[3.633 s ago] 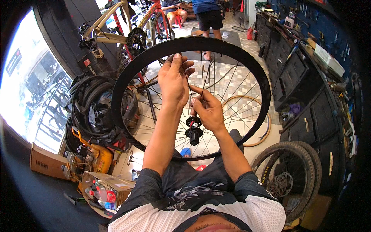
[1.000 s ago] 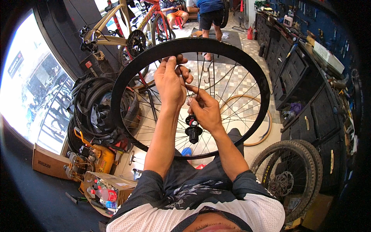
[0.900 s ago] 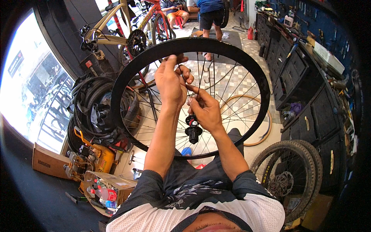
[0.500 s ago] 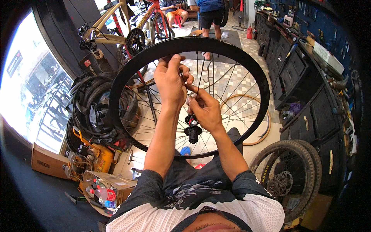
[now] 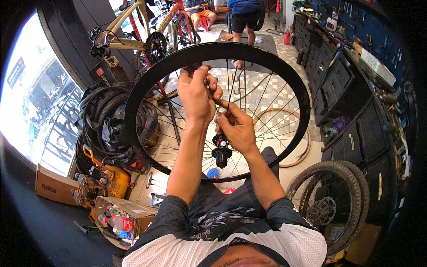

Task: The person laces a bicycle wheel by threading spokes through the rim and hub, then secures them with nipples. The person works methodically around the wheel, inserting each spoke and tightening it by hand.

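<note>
A black bicycle wheel stands in front of me, its deep rim (image 5: 218, 51) curving round both my hands. My left hand (image 5: 197, 95) reaches inside the upper rim, fingers curled and closed near the spokes; what its fingertips hold is hidden. Lower and to the right, my right hand (image 5: 236, 127) pinches a thin black spoke between thumb and forefinger, close above the hub. The black hub (image 5: 221, 155), with a red part near its upper end, hangs just below that hand. Thin spokes fan out from it to the rim.
Tyres (image 5: 104, 120) are heaped at left, above a yellow machine (image 5: 113, 180) and a carton of bottles (image 5: 138, 218). Knobby wheels (image 5: 356, 200) lean at right beside black drawers (image 5: 342, 151). A tan bike frame (image 5: 126, 43) stands behind; a person (image 5: 243, 18) stands farther back.
The hub and wheel have shifted very slightly. Both hands keep nearly the same place and grip.
</note>
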A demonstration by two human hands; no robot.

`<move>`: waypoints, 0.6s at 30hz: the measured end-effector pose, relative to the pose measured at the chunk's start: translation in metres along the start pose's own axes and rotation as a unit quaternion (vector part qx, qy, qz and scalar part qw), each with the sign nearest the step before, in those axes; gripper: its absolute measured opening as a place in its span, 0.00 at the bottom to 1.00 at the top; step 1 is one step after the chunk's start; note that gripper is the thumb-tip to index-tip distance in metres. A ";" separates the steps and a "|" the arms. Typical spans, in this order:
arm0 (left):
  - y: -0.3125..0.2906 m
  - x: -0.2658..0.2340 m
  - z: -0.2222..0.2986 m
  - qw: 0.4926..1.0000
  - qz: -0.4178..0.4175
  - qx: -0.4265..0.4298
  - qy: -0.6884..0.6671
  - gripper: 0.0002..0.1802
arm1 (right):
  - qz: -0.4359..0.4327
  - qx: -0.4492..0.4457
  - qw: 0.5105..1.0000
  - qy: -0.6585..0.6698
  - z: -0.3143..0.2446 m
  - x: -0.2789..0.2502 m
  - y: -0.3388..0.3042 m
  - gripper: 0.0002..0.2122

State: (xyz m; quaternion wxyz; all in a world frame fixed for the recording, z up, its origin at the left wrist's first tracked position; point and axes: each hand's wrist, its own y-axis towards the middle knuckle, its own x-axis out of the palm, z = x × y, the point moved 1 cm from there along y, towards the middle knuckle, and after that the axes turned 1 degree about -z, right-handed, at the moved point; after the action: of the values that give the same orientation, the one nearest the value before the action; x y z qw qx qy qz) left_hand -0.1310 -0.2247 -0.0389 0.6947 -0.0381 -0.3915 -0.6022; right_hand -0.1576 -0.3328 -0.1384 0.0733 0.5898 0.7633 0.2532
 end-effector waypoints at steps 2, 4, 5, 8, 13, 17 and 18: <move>0.001 -0.001 -0.002 0.999 0.004 0.008 0.036 0.08 | 0.001 -0.005 1.000 -0.004 0.002 -0.001 0.001 0.18; 0.001 -0.001 -0.002 0.999 0.023 0.005 0.038 0.08 | 0.003 -0.007 1.000 -0.007 0.001 -0.001 0.001 0.18; 0.000 0.000 -0.002 0.999 0.021 -0.001 0.031 0.09 | 0.004 -0.006 1.000 -0.009 0.001 -0.001 0.001 0.18; -0.002 0.000 0.001 1.000 0.003 -0.018 0.000 0.13 | 0.008 -0.001 1.000 -0.025 -0.003 -0.001 0.000 0.17; 0.001 -0.004 -0.001 0.999 -0.016 -0.027 -0.040 0.18 | -0.021 0.028 0.999 -0.024 -0.006 -0.002 0.000 0.19; -0.001 -0.003 -0.001 0.998 0.002 -0.015 -0.059 0.10 | -0.021 0.026 0.999 -0.021 -0.006 -0.002 0.000 0.19; -0.001 -0.001 -0.001 0.999 0.002 -0.006 -0.039 0.08 | -0.021 0.025 0.999 -0.020 -0.006 -0.003 0.000 0.19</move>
State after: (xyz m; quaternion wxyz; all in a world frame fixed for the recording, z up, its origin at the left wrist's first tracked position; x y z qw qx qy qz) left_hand -0.1317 -0.2246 -0.0408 0.6799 -0.0665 -0.4141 -0.6015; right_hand -0.1593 -0.3370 -0.1337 0.0791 0.5802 0.7799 0.2212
